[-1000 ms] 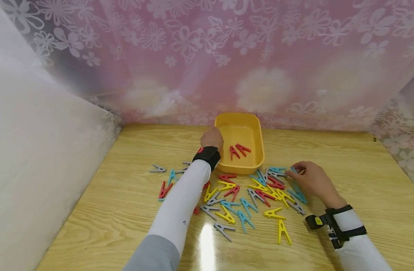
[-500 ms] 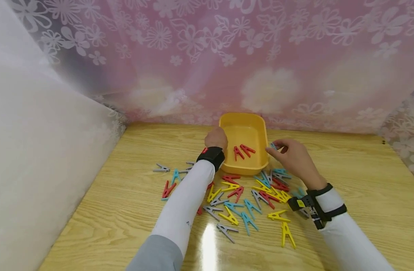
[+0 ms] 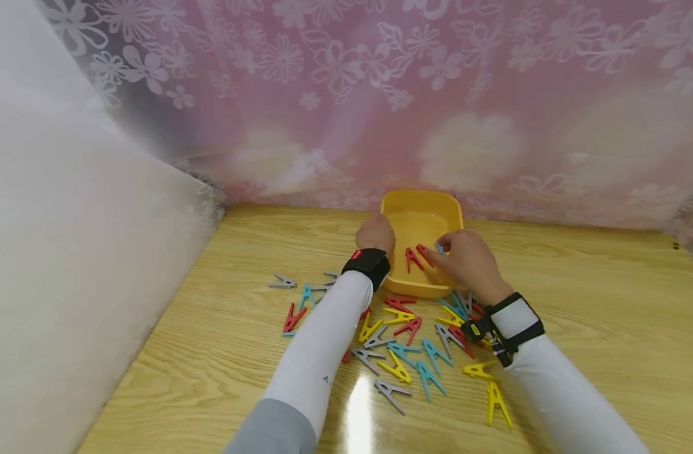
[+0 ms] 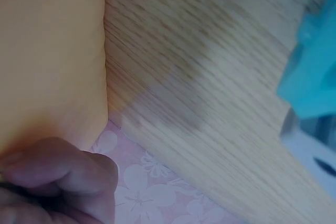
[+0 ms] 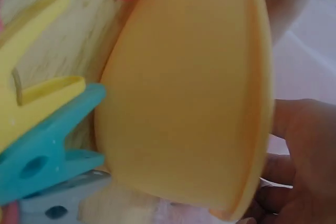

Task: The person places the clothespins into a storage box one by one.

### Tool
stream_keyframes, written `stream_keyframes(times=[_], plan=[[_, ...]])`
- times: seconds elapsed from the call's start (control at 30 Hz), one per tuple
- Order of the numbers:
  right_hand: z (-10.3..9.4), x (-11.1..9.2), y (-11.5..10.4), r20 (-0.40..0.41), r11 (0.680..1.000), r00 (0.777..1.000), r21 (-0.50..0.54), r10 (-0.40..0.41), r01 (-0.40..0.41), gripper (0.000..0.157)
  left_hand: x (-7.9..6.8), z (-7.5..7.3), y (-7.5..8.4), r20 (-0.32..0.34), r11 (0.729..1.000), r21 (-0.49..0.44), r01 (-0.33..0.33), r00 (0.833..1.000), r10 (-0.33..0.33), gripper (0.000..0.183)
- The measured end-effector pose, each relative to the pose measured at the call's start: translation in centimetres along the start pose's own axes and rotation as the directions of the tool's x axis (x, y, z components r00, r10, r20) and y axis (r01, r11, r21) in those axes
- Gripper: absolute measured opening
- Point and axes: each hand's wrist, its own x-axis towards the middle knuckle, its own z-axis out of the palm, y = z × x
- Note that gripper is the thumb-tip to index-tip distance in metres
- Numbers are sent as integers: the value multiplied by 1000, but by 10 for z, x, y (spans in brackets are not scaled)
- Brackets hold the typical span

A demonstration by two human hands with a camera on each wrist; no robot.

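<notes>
My left hand [image 3: 376, 233] grips the left rim of a yellow plastic basin [image 3: 419, 289]; in the left wrist view its curled fingers [image 4: 58, 166] lie against the basin wall [image 4: 52, 51]. Over the right side of the basin, my right hand [image 3: 469, 260] pinches a light blue clothespin [image 3: 439, 248] between thumb and fingers. Two red clothespins, one of them [image 3: 413, 259] fully visible, lie on the basin floor below it. From the right wrist, the basin's outer wall [image 5: 184, 93] hides what the right fingertips hold.
Loose clothespins in red, yellow, blue and grey are scattered before the basin, including a yellow one [image 3: 497, 403] and a grey one [image 3: 390, 394]. A grey one [image 3: 282, 282] lies far left. A pink floral curtain [image 3: 346, 113] hangs behind the wooden table [image 3: 596, 302].
My right hand has lifted a blue clothespin from the pile at the right and carried it leftward over the basin. The left hand keeps its hold on the rim, while the view has shifted slightly.
</notes>
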Motion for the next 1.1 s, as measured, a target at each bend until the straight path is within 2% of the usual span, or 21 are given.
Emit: stream_keyframes(times=[0.2,0.3,0.47,0.57,0.67,0.93,1.1], plan=[[2,5,-2,48,994,997,-94,59,-55,36,0,-1,4,12,1000,0,7,1000,-7,28],[1,4,0,50,992,998,-119,43,-37,41,0,0,6,8,1000,7,-5,1000,5,28],[-4,-6,6,-22,1000,1000,-8,-19,19,39,1,1,4,2,1000,12,-20,1000,20,29],[-11,-16,12,-54,995,999,98,9,-4,37,2,1,0,-2,1000,-5,-21,1000,21,29],[-19,-27,25,-87,987,995,157,39,-25,35,4,2,-2,5,1000,-17,-17,1000,17,28],[-31,-64,66,-113,981,989,179,96,-75,36,7,5,-2,20,1000,-10,-18,1000,18,27],[-37,-84,84,-29,978,990,159,138,-132,42,8,5,1,16,1000,-15,-20,1000,21,27]])
